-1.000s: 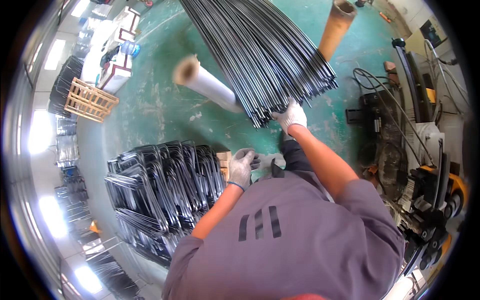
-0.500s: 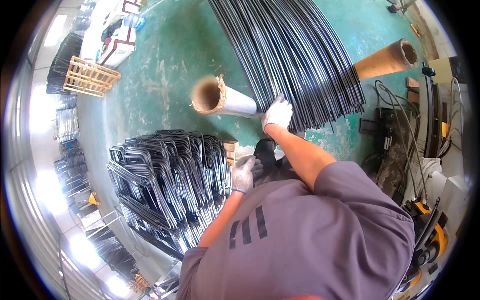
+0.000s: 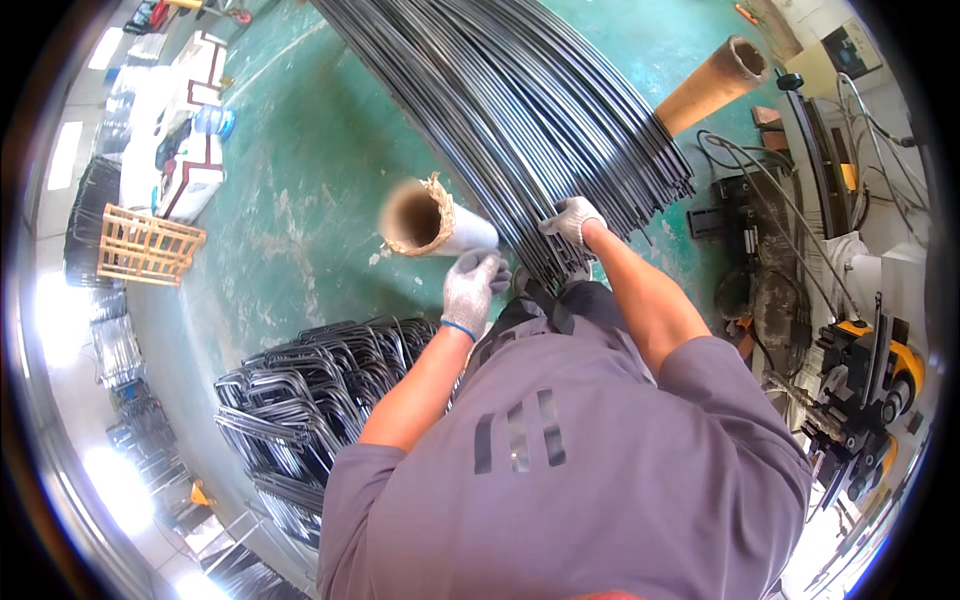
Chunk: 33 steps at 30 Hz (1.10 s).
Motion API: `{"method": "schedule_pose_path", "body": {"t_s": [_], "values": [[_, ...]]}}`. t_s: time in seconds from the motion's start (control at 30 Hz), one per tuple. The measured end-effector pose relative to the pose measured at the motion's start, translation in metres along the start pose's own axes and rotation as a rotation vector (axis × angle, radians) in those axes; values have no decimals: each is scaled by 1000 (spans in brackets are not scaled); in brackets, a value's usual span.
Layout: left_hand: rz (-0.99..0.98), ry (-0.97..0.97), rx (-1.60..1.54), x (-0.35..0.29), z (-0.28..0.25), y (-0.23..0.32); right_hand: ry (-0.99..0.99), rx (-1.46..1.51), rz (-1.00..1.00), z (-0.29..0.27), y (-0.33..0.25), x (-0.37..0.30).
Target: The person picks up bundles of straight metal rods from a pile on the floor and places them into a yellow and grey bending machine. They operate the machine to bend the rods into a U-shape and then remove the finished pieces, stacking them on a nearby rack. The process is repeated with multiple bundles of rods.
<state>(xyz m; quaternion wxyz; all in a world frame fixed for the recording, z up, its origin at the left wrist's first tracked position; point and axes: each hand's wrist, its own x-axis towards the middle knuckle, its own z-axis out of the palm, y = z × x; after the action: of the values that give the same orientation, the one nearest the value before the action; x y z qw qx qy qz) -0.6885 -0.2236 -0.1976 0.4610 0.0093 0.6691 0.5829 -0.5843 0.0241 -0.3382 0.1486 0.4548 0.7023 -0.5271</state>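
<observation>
Long, dark metal tubes (image 3: 470,90) lie side by side in a wide bundle, with their near ends toward me. My right hand (image 3: 574,218), in a pale knit glove, is at those ends with its fingers closed around tubing; how many tubes it grips is hidden. My left hand (image 3: 475,285), also gloved with a blue cuff edge, hangs left of the tube ends, fingers curled in and nothing visible in them. Just beyond it is the frayed mouth of a large cardboard tube (image 3: 465,228) with a pale outside. A brown cardboard tube (image 3: 705,90) sticks out beyond the bundle's right side.
At the lower left stands a large stack of bent dark metal tubes (image 3: 300,400). Machinery with hoses (image 3: 780,230) and yellow-black parts (image 3: 900,380) lines the right. A wooden pallet (image 3: 150,245) and white boxes (image 3: 195,175) are at the far left on the green floor (image 3: 300,180).
My view has shifted. My left hand has risen from beside the bent-tube stack toward the pale cardboard tube. My right hand has moved right along the tube ends, away from that cardboard tube.
</observation>
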Motion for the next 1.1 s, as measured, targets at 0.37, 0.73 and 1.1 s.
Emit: {"method": "schedule_pose_path", "body": {"t_s": [0.37,0.73,1.1], "values": [[-99,-123,16,-7,2,-45,-72,468,120,-23,-12,-45],[-278,-406,-173,65,69,-52,180,-207,185,-38,50,-273],[-543,-449,-603,53,164,-19,909,-214,532,115,333,-528]]}}
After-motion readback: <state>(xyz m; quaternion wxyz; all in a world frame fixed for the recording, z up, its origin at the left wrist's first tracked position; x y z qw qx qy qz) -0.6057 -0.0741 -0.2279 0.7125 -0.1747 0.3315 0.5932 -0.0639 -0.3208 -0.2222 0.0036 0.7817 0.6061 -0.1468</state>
